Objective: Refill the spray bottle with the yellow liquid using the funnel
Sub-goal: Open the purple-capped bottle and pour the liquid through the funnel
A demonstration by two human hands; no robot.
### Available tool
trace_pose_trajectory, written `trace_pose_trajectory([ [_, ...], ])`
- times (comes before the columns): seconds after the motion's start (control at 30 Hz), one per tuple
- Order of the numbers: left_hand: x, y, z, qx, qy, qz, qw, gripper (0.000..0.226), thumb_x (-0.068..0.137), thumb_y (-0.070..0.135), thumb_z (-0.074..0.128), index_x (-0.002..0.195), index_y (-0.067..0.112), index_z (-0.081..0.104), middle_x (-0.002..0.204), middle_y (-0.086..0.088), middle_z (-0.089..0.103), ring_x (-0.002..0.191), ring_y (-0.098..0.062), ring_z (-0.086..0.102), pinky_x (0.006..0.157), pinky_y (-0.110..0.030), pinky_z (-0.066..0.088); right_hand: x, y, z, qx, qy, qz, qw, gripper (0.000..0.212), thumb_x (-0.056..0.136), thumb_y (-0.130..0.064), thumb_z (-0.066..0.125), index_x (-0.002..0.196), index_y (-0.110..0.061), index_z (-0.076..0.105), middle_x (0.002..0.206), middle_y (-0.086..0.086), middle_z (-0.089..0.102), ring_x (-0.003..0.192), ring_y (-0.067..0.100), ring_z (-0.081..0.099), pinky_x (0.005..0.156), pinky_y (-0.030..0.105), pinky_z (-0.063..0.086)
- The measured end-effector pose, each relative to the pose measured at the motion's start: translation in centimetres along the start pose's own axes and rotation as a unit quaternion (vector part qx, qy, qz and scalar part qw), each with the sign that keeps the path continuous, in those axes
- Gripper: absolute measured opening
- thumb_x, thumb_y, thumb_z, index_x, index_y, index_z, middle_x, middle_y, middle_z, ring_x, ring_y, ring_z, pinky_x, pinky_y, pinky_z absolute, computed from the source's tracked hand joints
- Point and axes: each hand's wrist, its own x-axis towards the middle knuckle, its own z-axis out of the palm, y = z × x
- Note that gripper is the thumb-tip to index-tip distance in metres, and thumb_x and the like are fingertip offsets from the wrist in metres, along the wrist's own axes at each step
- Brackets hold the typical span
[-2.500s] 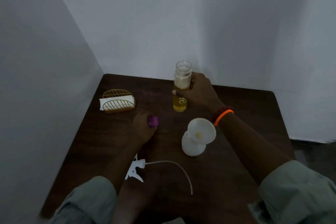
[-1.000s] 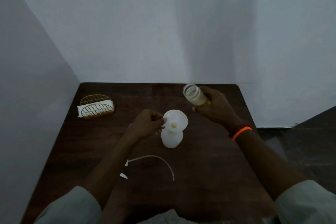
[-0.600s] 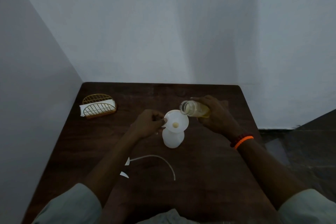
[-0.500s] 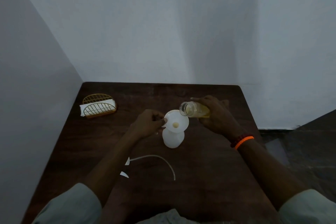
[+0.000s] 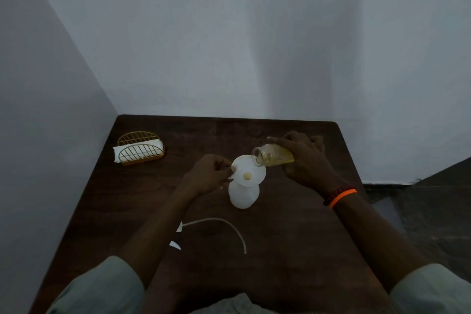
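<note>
pouring the yellow liquid into the funnel

the right hand [image 5: 305, 160] is wrapped round a glass jar [image 5: 271, 158] tipped nearly flat, its mouth over the funnel [image 5: 248, 170] rim at about 2 o'clock, so the liquid lands in the bowl. the left hand [image 5: 207, 176] pinches the rim at 9 o'clock — likely to steady it. the funnel sits in the white spray bottle [image 5: 243, 196], mid-table [image 5: 293, 237]; its spray head [image 5: 178, 236] lies at 7 o'clock, out of the way.
</note>
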Motion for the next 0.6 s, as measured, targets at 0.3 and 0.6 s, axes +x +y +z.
trace_pose_trajectory([
  [0.3,0.09,-0.18,0.06,-0.007,0.002,-0.001,1.0,0.018,0.095,0.022,0.065,0.107,0.011,0.073,0.088,-0.006,0.076,0.069,-0.009,0.072,0.063,-0.027,0.06,0.22,-0.05,-0.15,-0.031,0.001,-0.005,1.0,0.073,0.077,-0.026,0.075,0.143,-0.04,0.046,0.123,-0.004,0.051,0.117,0.016,0.046,0.092,0.033,0.015],
  [0.6,0.22,-0.23,0.01,-0.005,0.0,0.006,1.0,0.018,0.094,0.021,0.066,0.105,0.009,0.073,0.088,-0.007,0.076,0.07,-0.011,0.072,0.064,-0.03,0.061,0.17,0.1,-0.14,-0.038,-0.005,-0.003,0.999,0.073,0.076,-0.024,0.076,0.141,-0.04,0.047,0.12,-0.004,0.052,0.115,0.017,0.048,0.101,0.045,0.022],
])
